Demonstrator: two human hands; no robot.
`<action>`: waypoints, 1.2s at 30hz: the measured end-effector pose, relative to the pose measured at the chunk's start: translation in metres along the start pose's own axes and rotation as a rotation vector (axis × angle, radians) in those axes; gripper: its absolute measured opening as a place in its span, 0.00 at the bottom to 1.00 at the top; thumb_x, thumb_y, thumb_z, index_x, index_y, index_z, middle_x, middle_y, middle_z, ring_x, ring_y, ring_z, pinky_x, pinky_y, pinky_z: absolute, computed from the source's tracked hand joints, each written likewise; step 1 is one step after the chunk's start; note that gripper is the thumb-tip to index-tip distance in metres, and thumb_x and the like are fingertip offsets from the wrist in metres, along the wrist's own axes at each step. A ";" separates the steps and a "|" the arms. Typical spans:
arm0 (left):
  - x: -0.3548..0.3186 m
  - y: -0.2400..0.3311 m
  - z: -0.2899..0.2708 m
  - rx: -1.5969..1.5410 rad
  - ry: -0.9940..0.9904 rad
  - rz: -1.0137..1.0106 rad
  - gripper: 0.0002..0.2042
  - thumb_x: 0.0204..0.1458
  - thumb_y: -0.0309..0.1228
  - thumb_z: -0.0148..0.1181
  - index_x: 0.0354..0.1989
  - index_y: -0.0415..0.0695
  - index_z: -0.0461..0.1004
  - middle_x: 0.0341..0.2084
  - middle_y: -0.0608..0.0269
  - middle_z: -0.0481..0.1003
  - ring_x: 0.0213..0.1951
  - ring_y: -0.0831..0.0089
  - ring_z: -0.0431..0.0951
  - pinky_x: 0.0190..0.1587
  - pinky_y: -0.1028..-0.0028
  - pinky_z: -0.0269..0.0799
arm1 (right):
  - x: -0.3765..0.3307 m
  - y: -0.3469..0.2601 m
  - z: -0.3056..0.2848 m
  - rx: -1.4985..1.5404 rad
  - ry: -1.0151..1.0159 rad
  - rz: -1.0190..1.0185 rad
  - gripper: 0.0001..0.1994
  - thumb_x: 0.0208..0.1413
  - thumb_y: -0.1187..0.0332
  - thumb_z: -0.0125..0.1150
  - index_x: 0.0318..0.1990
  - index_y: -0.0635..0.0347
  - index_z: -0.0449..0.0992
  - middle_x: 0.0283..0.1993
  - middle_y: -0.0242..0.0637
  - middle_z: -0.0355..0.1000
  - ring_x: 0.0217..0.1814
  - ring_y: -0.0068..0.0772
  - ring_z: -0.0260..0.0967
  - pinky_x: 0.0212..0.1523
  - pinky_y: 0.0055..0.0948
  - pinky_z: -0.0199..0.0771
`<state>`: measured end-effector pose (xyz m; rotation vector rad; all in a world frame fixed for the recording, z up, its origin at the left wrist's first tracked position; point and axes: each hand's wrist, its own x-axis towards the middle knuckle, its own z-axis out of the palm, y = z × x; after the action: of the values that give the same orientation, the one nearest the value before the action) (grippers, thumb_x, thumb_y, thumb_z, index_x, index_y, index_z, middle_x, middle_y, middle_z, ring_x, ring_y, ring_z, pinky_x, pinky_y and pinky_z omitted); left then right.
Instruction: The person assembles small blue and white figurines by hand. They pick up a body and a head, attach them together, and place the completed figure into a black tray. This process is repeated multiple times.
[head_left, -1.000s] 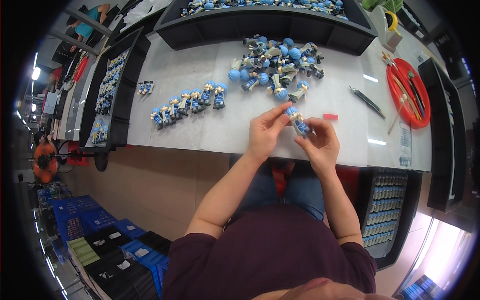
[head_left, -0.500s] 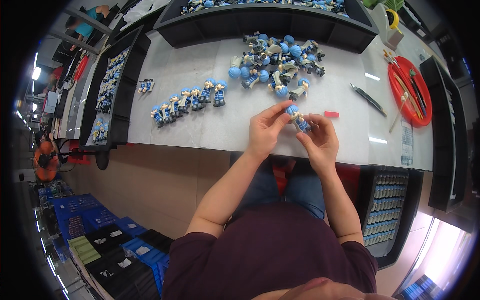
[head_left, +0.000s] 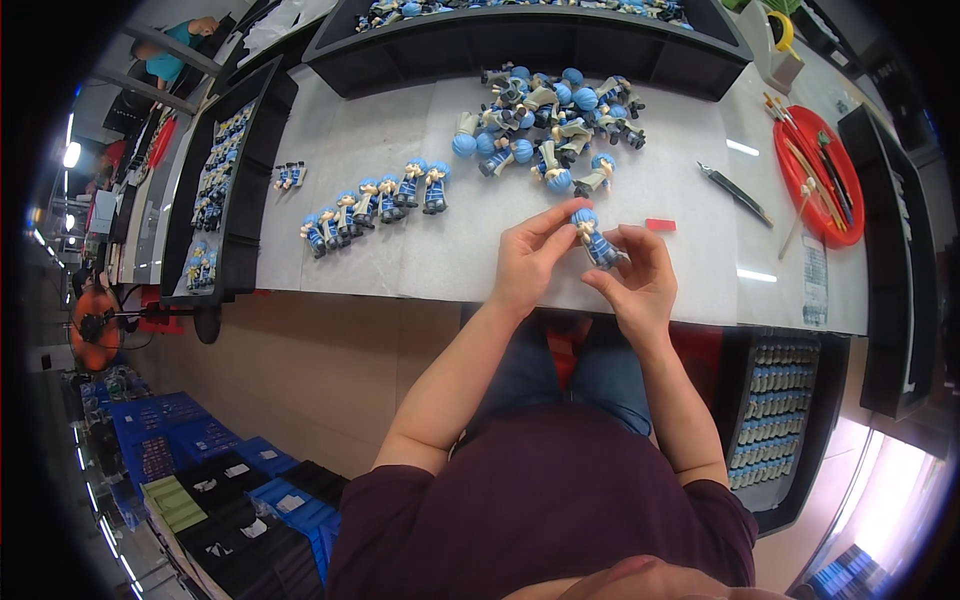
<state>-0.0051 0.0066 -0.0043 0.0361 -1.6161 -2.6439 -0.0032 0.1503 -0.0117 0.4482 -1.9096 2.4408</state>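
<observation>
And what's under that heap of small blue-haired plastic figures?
The heap rests on a pale, flat work surface, which shows around its edges. What lies directly beneath is covered, so I can't see it.

Held figurine (head_left: 597, 245): facial features too small | far tray (head_left: 530, 55) (black): top cut off

Light-blue hair and pale-lined blue clothes on the held figurine (head_left: 600, 248), red tray (head_left: 849, 234), black crate (head_left: 530, 55).

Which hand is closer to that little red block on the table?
Right. The right hand is just on the person's side of the red block; the left hand is farther off, to its left.
</observation>
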 end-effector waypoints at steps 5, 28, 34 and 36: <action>0.001 0.001 0.000 0.044 -0.011 -0.021 0.15 0.52 0.19 0.48 0.49 0.34 0.68 0.45 0.51 0.71 0.45 0.68 0.73 0.49 0.71 0.70 | 0.000 -0.001 0.001 0.006 0.010 -0.035 0.29 0.35 0.79 0.70 0.47 0.65 0.62 0.45 0.39 0.65 0.50 0.30 0.64 0.50 0.29 0.69; -0.002 -0.002 -0.005 -0.008 0.005 0.080 0.13 0.52 0.21 0.51 0.47 0.36 0.70 0.43 0.56 0.72 0.45 0.71 0.72 0.49 0.71 0.68 | 0.002 -0.005 0.002 0.008 -0.013 0.060 0.23 0.42 0.83 0.62 0.47 0.65 0.62 0.48 0.42 0.65 0.52 0.31 0.63 0.53 0.30 0.67; -0.003 0.002 -0.004 -0.041 0.000 0.054 0.13 0.52 0.19 0.49 0.47 0.36 0.70 0.46 0.54 0.70 0.47 0.70 0.71 0.51 0.71 0.67 | 0.002 -0.004 0.002 0.007 -0.006 0.044 0.23 0.41 0.84 0.62 0.47 0.66 0.62 0.48 0.41 0.64 0.53 0.31 0.63 0.55 0.30 0.66; -0.003 0.002 -0.004 -0.052 -0.004 0.049 0.13 0.52 0.19 0.48 0.47 0.36 0.69 0.46 0.53 0.70 0.48 0.69 0.70 0.51 0.70 0.67 | 0.001 -0.003 0.001 -0.001 -0.008 0.032 0.23 0.40 0.85 0.62 0.47 0.66 0.62 0.47 0.41 0.64 0.53 0.31 0.63 0.54 0.29 0.66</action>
<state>-0.0024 0.0027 -0.0044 -0.0110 -1.5277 -2.6495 -0.0038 0.1494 -0.0081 0.4323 -1.9358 2.4612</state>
